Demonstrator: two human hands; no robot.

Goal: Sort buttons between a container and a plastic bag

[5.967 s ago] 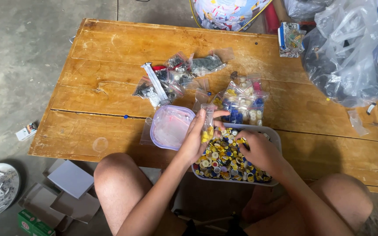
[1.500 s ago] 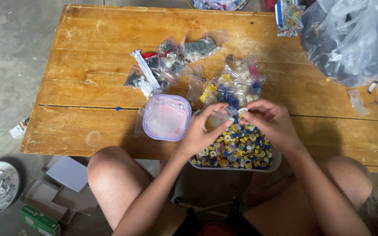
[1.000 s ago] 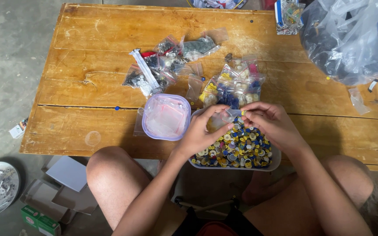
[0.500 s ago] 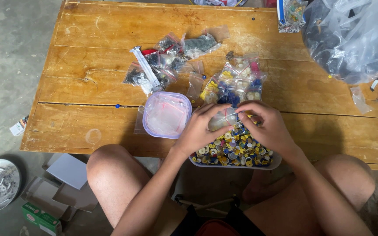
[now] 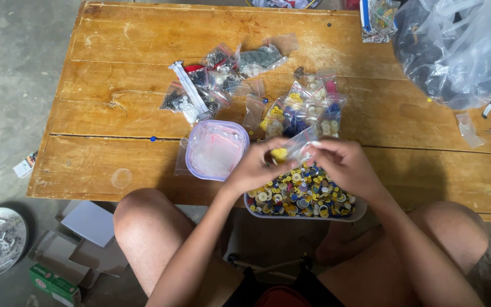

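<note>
I see both hands raised together just above the near edge of the bench [image 5: 115, 34], with a small clear bag [image 5: 301, 145] pinched between them. The left hand [image 5: 255, 166] closes its fingers on the bag's lower left end, where a few yellow buttons [image 5: 279, 153] sit inside; the right hand [image 5: 343, 165] closes on the upper right end. The bag's long axis runs from lower left to upper right, so each hand grips one end and neither is nearer than the other. Directly below the hands lies a shallow tray [image 5: 360, 211] heaped with mixed coloured buttons; it overhangs the bench's near edge slightly, above my knees. Just left of the left hand stands a clear tub with a purple rim [image 5: 191, 167], close to the wrist but apart from it. Just beyond the hands lies a cluster of filled small bags [image 5: 308, 111], near the fingertips; farther beyond and to the left is a second cluster with darker contents [image 5: 211, 85]. Well to the right and beyond sits a large crumpled plastic sack [image 5: 456, 51]. Open bench surface lies to the right of the right hand and far to the left of the tub. Whether the bag's mouth is open, I cannot tell.
</note>
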